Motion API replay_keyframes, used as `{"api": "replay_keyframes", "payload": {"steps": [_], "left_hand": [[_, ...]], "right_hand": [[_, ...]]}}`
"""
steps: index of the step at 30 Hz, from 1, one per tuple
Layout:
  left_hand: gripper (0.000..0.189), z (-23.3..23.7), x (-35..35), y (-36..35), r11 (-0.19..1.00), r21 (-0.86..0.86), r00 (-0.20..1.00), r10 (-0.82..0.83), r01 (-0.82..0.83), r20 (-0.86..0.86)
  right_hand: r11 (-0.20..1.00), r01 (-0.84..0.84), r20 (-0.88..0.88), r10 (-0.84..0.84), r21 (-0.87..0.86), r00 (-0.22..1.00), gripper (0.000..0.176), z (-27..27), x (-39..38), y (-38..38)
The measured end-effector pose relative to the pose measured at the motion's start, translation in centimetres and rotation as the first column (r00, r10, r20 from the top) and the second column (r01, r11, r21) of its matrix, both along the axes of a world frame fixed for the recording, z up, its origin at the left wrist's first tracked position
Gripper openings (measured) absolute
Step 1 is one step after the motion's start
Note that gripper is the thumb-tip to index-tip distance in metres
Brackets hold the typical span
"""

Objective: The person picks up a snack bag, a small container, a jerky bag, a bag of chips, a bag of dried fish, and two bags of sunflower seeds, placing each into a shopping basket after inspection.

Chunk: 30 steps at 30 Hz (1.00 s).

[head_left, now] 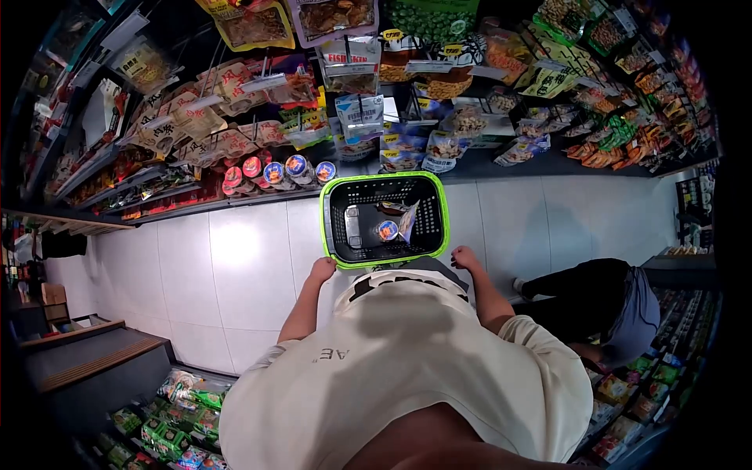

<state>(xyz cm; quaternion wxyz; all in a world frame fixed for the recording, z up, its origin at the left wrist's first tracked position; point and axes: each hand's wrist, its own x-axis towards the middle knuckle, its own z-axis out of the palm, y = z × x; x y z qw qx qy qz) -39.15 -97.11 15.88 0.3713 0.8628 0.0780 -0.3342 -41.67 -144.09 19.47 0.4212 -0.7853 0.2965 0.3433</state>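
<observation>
A black basket with a bright green rim [446, 222] is in front of my body. Inside it lie a small round cup with a blue and orange lid [387, 230] and a shiny snack packet [407, 222]. My left hand [323, 269] is closed at the basket's near left corner, against the green rim; what the fingers wrap round is mostly hidden. Just right of the basket's near right corner, my right hand [464, 257] hangs apart from the rim, its fingers curled with nothing visible in them.
Shelves of hanging snack packets [360, 117] run along the far side, with lidded cups [296, 165] on the bottom shelf. Another person in dark trousers [580, 298] bends at the right. Green packages [168, 439] fill a low shelf behind left.
</observation>
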Motion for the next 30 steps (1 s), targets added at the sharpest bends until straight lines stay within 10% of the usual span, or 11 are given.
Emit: {"api": "replay_keyframes", "payload": {"steps": [30], "left_hand": [[0.024,3.8,-9.1,-3.2,0.881,-0.05,0.882,0.468,-0.47,-0.052]], "right_hand": [[0.944,-0.281,-0.068,0.296,0.175,0.953,0.015,-5.3,5.1,-5.2]]}}
